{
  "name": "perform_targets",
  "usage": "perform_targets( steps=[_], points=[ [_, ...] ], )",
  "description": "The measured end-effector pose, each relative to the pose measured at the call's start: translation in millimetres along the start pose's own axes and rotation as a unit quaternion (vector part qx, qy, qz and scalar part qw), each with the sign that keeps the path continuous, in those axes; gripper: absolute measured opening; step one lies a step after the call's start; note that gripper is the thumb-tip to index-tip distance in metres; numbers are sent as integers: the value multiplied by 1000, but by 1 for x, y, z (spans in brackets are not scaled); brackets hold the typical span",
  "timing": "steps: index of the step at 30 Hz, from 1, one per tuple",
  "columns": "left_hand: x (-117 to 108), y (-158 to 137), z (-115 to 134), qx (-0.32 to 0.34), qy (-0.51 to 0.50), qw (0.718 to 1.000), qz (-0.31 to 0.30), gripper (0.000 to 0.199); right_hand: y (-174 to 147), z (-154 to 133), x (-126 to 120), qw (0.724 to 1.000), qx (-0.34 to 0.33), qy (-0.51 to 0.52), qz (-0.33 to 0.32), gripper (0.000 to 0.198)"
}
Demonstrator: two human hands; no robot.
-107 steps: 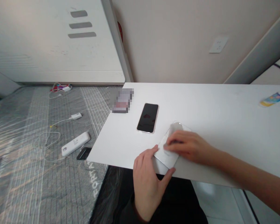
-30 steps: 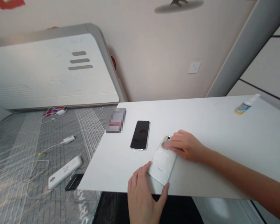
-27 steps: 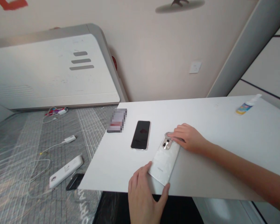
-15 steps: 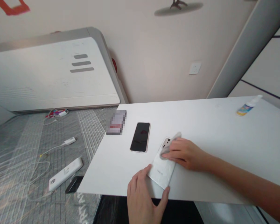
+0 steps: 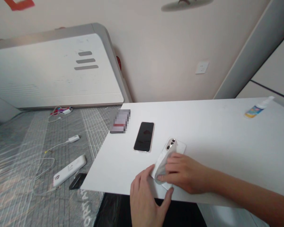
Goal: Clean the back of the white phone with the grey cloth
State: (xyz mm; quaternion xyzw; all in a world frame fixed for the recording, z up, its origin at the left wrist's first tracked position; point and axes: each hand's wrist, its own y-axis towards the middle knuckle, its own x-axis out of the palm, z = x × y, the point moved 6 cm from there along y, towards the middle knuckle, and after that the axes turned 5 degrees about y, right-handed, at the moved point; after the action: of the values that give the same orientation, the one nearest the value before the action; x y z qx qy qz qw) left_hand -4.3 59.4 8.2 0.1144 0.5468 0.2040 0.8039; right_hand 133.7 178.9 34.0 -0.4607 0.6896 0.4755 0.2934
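Note:
A white phone (image 5: 181, 147) lies face down on the white table, its camera lenses toward the far end. My left hand (image 5: 144, 197) holds the near end, fingertips at the left edge and thumb by the near right corner. Pressed against the phone's back is a thin grey cloth (image 5: 162, 171), bunched under the curled fingers of my right hand (image 5: 183, 172). The hand and cloth cover much of the phone's lower back. Beyond and to the left, a second phone (image 5: 144, 136) in a clear case rests with its dark screen up.
A spray bottle (image 5: 257, 108) lies at the table's far right. A blurred-out flat item (image 5: 120, 121) sits at the left edge of the table (image 5: 215, 126). Below left, a bed holds a white power strip (image 5: 69, 170), a black object (image 5: 78, 181) and cables.
My right hand has slid the cloth from near the cameras down toward the phone's near end, uncovering the lenses. My left hand stays in place. The view has shifted slightly.

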Motion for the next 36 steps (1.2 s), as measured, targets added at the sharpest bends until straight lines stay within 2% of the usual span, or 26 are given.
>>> perform_targets(
  steps=[3,7,10,14,18,21,22,25,30,36],
  points=[
    [1,0,1,-11,-5,1000,-13,68,0,6,-3,996,59,-55,26,33],
    [0,0,2,-21,-6,1000,-16,67,0,-1,7,1000,20,-9,-18,35],
    [1,0,2,-28,-10,999,-27,68,2,-2,8,999,39,-36,-12,39],
    [-1,-1,4,-28,-19,999,-29,68,1,0,2,999,22,29,-36,39],
    [-1,0,4,-28,-15,999,-29,66,-6,13,-14,996,75,42,9,37],
    [-1,1,5,-29,-19,999,-34,65,-10,12,-12,992,45,118,-32,36],
    [-1,2,5,-32,-21,999,-39,65,-12,14,-12,991,47,125,-33,35],
    [-2,4,6,-33,-25,998,-46,66,-16,26,-21,993,85,77,22,32],
    [-2,6,8,-25,-25,998,-48,67,-15,18,-11,988,57,143,-31,32],
    [0,7,8,-23,-17,998,-55,66,-15,18,-18,979,105,174,1,28]
  ],
)
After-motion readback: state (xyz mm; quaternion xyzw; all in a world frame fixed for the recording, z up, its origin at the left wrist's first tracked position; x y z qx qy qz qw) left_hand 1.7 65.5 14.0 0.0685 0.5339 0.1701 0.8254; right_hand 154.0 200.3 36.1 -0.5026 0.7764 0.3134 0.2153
